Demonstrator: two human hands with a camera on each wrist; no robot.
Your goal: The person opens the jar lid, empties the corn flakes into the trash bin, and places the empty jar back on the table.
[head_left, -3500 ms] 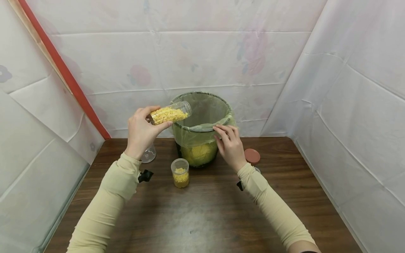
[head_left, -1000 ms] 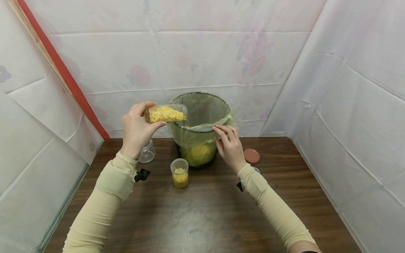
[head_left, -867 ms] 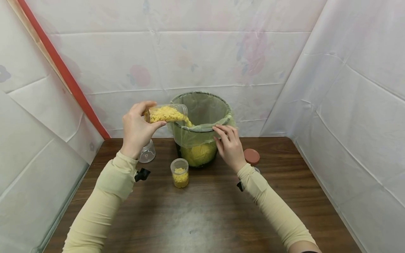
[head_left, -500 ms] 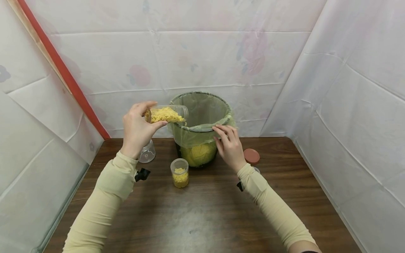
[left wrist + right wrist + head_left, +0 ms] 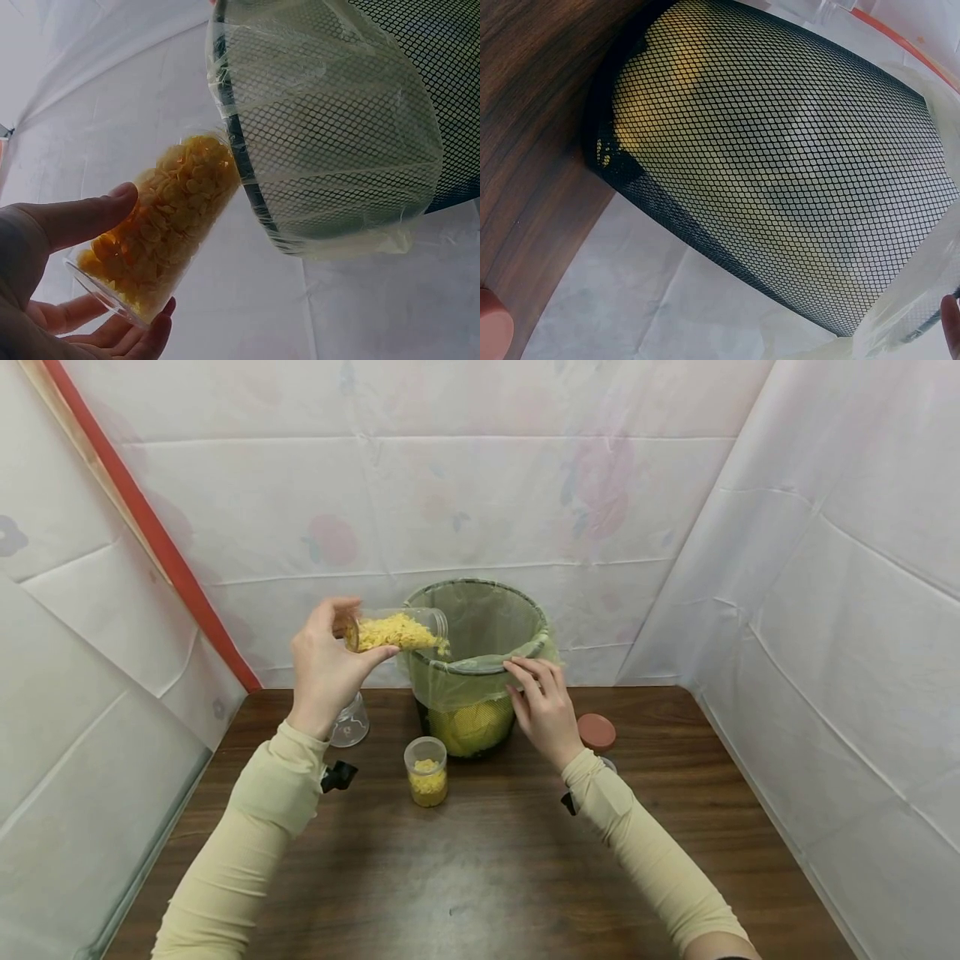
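My left hand (image 5: 322, 668) grips a clear plastic jar (image 5: 396, 630) by its base end. The jar lies nearly level, its open mouth at the left rim of a black mesh bin (image 5: 472, 727). Yellow flakes (image 5: 180, 199) fill its lower side, and some are at the lip. A thin pale green bag (image 5: 457, 689) lines the bin and folds over the rim. Yellow contents show through the lower mesh. My right hand (image 5: 546, 702) rests its fingertips on the bin's front right rim, over the bag. Only a fingertip (image 5: 950, 322) shows in the right wrist view.
A second open jar (image 5: 427, 772), partly filled with yellow flakes, stands before the bin. Behind my left wrist is a clear container (image 5: 350, 724). A reddish lid (image 5: 597, 732) lies right of the bin. White patterned sheets (image 5: 480, 502) hang behind and beside the brown table (image 5: 465, 877).
My left hand has shifted slightly left and tipped the jar's mouth lower. A stream of flakes fell into the bin; now a few hang at the lip. My right hand stays put.
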